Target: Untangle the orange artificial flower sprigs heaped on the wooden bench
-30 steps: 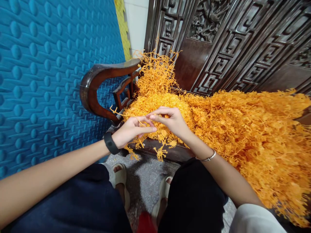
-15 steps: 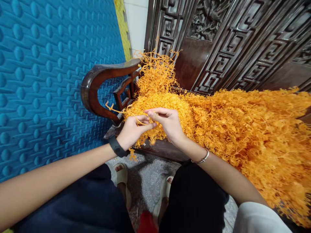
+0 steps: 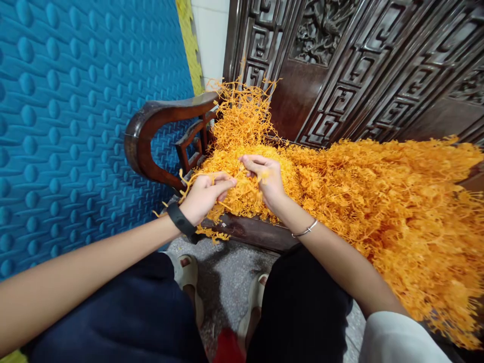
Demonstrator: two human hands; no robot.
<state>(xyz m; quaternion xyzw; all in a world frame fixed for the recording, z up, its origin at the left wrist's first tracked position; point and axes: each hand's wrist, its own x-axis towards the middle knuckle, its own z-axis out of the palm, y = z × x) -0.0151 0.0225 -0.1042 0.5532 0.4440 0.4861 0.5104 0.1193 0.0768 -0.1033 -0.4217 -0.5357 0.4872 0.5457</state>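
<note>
My left hand (image 3: 207, 195), with a black band at the wrist, pinches a thin orange-yellow branched sprig (image 3: 184, 184), which looks like plastic artificial foliage. Its ends trail out past the left side of the hand and below it. My right hand (image 3: 269, 182) is a little higher and to the right, thumb and fingertips pressed together. A strand seems to run between the two hands, and a blurred yellow bit shows over the right fingers. Both hands hover just above a heap of similar sprigs (image 3: 242, 121).
A larger pile of the sprigs (image 3: 401, 217) covers the dark wooden bench to the right. The bench has a curved armrest (image 3: 138, 138) and a carved back (image 3: 340, 96). A blue textured mat (image 3: 68, 126) lies on the left. My sandalled feet rest on the speckled floor (image 3: 223, 272).
My hands have moved apart, the right one up and slightly right, the left one slightly left. The sprig's trailing ends have swung down toward my left wrist.
</note>
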